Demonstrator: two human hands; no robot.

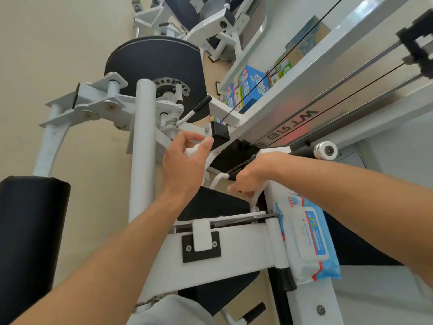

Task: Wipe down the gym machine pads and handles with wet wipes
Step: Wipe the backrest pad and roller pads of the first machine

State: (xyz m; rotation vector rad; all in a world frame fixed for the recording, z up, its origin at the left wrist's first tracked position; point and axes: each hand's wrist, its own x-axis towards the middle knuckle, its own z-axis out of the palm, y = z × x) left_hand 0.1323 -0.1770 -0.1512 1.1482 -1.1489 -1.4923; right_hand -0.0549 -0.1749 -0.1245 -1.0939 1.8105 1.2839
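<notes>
Plainly, left hand [185, 160] pinches wipe [192, 151] (crumpled).

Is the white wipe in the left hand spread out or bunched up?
Bunched up: the white wet wipe shows as a crumpled wad pinched between the left hand's thumb and fingers, not laid flat.

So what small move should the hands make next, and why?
Probably bring the left hand, which holds a white wipe, onto the black ribbed handle. The right hand grips that handle's near end, and the wipe is beside it, not touching.
</notes>
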